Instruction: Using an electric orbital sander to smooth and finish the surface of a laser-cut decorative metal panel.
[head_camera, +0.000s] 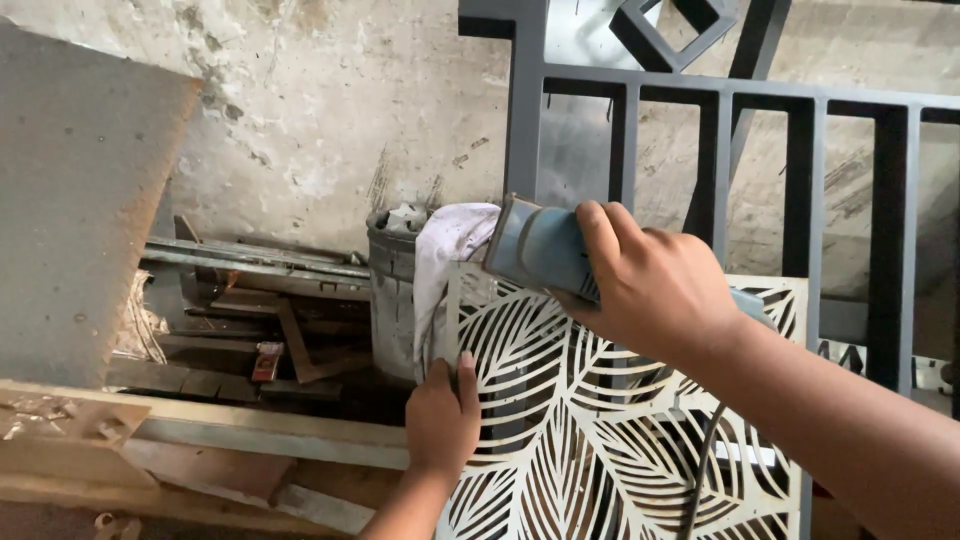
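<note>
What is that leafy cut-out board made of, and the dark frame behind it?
The leaf panel looks like thin sheet metal or board, pale and unpainted, with crisp cut edges; I cannot tell which. The frame looks like steel bars painted matte dark grey: straight, square and even.

bucket (392, 300) (w/ rag (445, 250)) blocks left, railing (805, 210) behind
</note>
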